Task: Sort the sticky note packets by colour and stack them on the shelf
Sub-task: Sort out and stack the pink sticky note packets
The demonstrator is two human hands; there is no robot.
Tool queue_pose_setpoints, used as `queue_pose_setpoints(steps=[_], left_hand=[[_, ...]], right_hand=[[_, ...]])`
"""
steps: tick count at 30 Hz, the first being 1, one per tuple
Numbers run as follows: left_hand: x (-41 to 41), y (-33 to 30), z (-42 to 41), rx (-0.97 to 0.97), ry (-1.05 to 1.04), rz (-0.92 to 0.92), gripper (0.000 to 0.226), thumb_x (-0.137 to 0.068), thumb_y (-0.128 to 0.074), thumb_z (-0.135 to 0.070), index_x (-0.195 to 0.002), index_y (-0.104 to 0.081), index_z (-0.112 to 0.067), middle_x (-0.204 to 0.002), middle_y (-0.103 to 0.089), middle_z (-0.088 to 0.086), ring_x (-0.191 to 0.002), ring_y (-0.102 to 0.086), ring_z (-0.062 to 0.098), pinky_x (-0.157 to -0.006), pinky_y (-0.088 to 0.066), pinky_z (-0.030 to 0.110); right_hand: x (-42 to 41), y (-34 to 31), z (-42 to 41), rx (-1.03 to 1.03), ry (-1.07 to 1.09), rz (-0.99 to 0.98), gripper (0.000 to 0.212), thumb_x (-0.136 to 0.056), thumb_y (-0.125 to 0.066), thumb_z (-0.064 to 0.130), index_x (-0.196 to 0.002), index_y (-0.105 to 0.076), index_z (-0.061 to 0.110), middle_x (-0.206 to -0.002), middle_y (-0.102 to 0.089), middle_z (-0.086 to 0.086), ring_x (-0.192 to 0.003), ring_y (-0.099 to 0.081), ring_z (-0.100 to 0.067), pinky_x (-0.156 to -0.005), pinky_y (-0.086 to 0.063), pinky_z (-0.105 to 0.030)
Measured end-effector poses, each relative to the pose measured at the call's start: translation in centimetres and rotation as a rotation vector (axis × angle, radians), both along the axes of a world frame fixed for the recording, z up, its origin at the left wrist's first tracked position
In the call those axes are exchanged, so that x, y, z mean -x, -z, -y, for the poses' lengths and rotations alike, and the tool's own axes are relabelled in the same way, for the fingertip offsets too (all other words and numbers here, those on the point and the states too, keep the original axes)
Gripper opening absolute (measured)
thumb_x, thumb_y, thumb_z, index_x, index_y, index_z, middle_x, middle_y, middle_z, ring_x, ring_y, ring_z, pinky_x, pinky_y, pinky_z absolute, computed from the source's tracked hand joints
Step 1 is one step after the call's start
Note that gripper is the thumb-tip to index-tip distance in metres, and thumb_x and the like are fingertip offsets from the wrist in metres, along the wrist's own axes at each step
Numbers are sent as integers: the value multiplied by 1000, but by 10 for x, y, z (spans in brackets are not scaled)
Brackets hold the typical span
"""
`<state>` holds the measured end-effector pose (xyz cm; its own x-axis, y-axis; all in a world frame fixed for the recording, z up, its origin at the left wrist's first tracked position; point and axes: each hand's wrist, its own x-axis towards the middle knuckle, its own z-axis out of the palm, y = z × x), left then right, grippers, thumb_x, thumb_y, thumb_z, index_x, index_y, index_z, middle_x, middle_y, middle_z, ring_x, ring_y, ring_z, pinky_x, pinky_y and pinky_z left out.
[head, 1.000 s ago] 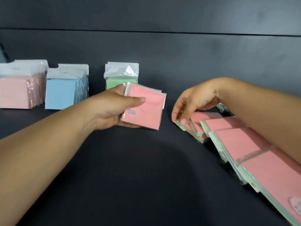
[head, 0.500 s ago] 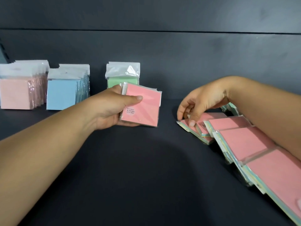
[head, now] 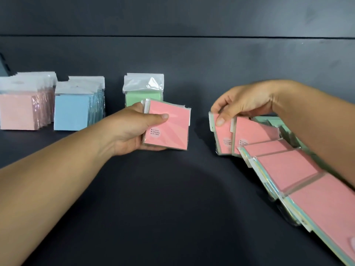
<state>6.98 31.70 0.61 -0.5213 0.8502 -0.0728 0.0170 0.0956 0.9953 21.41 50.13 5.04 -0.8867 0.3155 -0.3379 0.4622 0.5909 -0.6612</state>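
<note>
Along the back of the dark shelf [head: 172,217], from the left, we note three upright stacks: pale pink packets [head: 17,111], blue packets [head: 72,112], then green packets [head: 143,93] standing alone near the middle.

Against half a second ago, our right hand has lifted the end packet clear of the shelf; before, its fingertips only rested on the fanned row. Our left hand has barely shifted.

Left hand [head: 132,129]: grip narrow, thumb across the top face and fingers beneath, holding a small bundle of pink packets [head: 169,127] just in front of the green stack, raised off the surface.

Right hand [head: 242,102]: grip closed to a pinch, thumb on the front and fingers behind, holding the top edge of a single pink packet [head: 223,139], which is tilted upright at the near end of the overlapping row [head: 288,167]. That row runs back toward the right edge, pink faces up, with mint-green packets [head: 272,120] showing behind our wrist.
</note>
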Motion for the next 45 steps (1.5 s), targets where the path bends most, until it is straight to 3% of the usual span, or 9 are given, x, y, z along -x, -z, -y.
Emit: queue_pose_setpoints(steps=[6, 15, 21, 24, 27, 30, 36, 39, 45], left_hand=[[-9, 1, -2, -71, 11, 77, 18, -88, -59, -17, -104, -53, -19, -87, -70, 2, -67, -70, 16, -60, -59, 38], [-22, -6, 2, -219, 93, 43, 52, -63, -63, -37, -111, -54, -19, -80, -73, -2, -67, -71, 14, -53, -56, 29], [-26, -3, -1, -234, 115, 10, 32, -72, -67, -9, -100, -57, -19, -76, -73, -3, -70, -71, 12, -55, -57, 30], [-24, -6, -1, -370, 63, 26, 25, -80, -59, 0, -93, -59, -21, -79, -73, -3, -75, -71, 12, -61, -59, 34], [-13, -8, -1, -449, 60, 44, 32, -82, -56, 2, -106, -55, -19, -95, -72, 0, -88, -70, 15, -73, -59, 37], [-1, -1, -1, -302, 68, -102, 40, -83, -57, 5, -114, -45, -17, -112, -65, 3, -102, -65, 15, -87, -54, 34], [4, 14, -5, 24, 139, -418, 55, -86, -59, 0, -131, -33, -19, -116, -57, -2, -107, -54, 11, -91, -45, 26], [4, 18, -7, 32, 155, -450, 57, -88, -57, -1, -138, -35, -19, -128, -55, -2, -122, -50, 13, -102, -41, 27], [1, 15, -6, -29, 174, -396, 42, -89, -51, 6, -125, -50, -16, -124, -60, 5, -114, -55, 16, -96, -44, 21]], right_hand=[[3, -11, 7, 108, 78, -383, 16, -56, -68, 14, -71, -62, 14, -56, -66, 6, -48, -61, -5, -48, -50, -15], [15, -5, 33, 28, 87, -561, 15, -70, -75, 14, -74, -62, 21, -72, -63, 6, -62, -61, -7, -58, -51, -20], [24, 1, 41, -111, 176, -644, 19, -76, -71, 37, -83, -56, 28, -85, -56, 10, -76, -55, -5, -67, -45, -18], [20, 0, 34, 301, 248, -616, 21, -79, -64, 41, -89, -62, 23, -90, -65, 3, -83, -62, -15, -80, -52, -28], [19, 5, 32, 591, 105, -530, 28, -69, -65, 19, -96, -62, 17, -92, -65, -4, -81, -62, -18, -76, -55, -31], [27, 19, 31, 451, 70, -515, 25, -81, -57, -8, -90, -60, 15, -87, -65, -2, -77, -62, -12, -73, -55, -21], [30, 38, 32, 67, 61, -417, 34, -75, -73, 2, -107, -62, 8, -104, -68, -5, -92, -66, -15, -80, -54, -23], [27, 38, 35, 151, 72, -396, 48, -76, -72, 3, -121, -55, 13, -116, -65, -2, -102, -63, -15, -86, -53, -27], [23, 34, 29, 204, 99, -448, 38, -83, -63, -2, -112, -51, 20, -97, -61, 1, -88, -62, -17, -82, -54, -34]])
